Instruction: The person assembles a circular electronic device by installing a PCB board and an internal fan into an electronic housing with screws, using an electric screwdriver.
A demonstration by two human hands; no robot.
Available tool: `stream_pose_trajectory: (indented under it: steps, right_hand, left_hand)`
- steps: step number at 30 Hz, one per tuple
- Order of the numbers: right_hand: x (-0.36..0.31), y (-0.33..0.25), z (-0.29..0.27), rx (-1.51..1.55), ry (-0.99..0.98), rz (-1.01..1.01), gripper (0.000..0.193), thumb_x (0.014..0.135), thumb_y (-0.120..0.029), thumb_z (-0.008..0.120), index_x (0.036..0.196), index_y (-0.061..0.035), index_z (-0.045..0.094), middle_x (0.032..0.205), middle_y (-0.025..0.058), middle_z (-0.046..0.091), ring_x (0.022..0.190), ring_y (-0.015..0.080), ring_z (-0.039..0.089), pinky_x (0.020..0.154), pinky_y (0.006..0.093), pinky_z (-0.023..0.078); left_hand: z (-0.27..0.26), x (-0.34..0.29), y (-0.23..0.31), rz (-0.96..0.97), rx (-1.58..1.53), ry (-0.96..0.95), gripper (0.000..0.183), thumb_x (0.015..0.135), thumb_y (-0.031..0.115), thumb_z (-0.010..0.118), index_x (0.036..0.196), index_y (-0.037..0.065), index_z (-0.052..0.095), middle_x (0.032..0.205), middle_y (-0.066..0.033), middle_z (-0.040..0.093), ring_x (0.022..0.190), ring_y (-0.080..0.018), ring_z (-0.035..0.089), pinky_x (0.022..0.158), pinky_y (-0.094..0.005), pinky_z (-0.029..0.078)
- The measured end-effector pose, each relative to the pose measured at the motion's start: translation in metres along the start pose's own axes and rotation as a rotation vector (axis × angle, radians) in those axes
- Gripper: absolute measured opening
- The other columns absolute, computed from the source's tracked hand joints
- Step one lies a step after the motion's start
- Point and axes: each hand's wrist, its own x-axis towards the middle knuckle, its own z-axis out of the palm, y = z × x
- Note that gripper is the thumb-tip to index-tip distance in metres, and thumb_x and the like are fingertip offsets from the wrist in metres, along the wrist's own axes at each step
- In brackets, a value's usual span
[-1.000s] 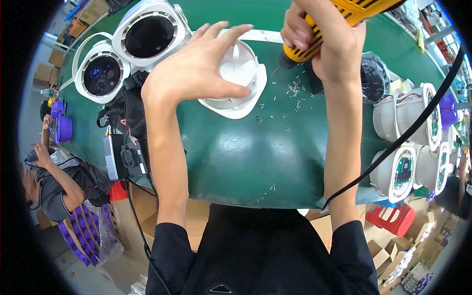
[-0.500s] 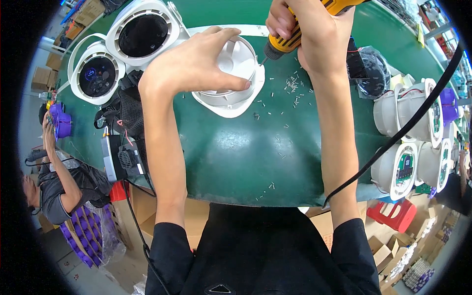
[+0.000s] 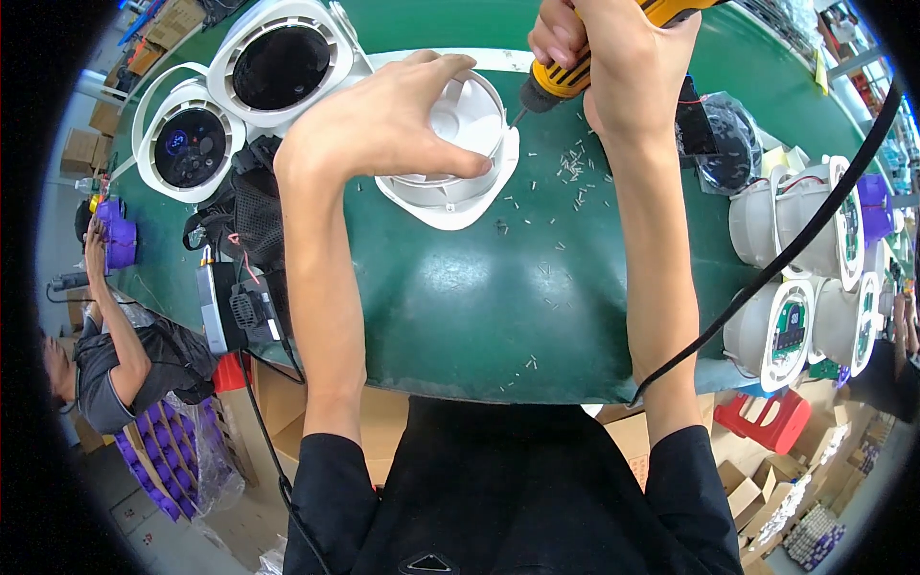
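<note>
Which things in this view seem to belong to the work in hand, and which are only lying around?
Seems part of the job:
yellow power drill, in the right hand
round white housing, gripped by the left hand
loose screws, probably

Seems just lying about:
two white units with black faces
black mesh item
plastic-wrapped black thing
white housings with circuit boards, untouched

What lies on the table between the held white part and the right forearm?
In the head view, small silvery screw-like pieces lie scattered between the white part and that forearm.
</note>
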Motion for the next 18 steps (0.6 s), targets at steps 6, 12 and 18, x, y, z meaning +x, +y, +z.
stream_pose_trajectory:
  steps: [6,12,18]
  right_hand:
    - [0.001,-0.003,0.006,-0.042,0.041,0.092,0.016,0.091,-0.013,0.072,0.082,-0.0049,0.061,0.058,-0.0029,0.055,0.043,0.0055,0.050,0.041,0.0213,0.040]
    - [0.012,-0.005,0.015,-0.298,-0.081,0.196,0.020,0.089,-0.017,0.075,0.080,-0.0016,0.066,0.069,-0.0007,0.064,0.058,0.0047,0.055,0.052,0.0239,0.043]
    - [0.013,-0.006,0.018,-0.211,-0.097,0.204,0.019,0.090,-0.017,0.074,0.081,-0.0018,0.066,0.069,-0.0011,0.064,0.060,0.0048,0.056,0.053,0.0234,0.043]
  left_hand:
    - [-0.001,0.001,0.003,-0.004,-0.021,-0.004,0.090,0.065,0.038,0.081,0.140,-0.002,0.049,0.134,-0.0248,0.055,0.123,-0.0372,0.056,0.106,-0.0389,0.044]
    - [-0.002,0.003,0.002,0.014,-0.021,-0.018,0.090,0.065,0.037,0.081,0.141,0.002,0.049,0.130,-0.0251,0.057,0.119,-0.0394,0.057,0.102,-0.0407,0.046]
    - [0.002,0.000,-0.001,0.019,-0.039,0.007,0.092,0.065,0.036,0.081,0.142,0.002,0.047,0.130,-0.0249,0.057,0.119,-0.0398,0.057,0.103,-0.0412,0.044]
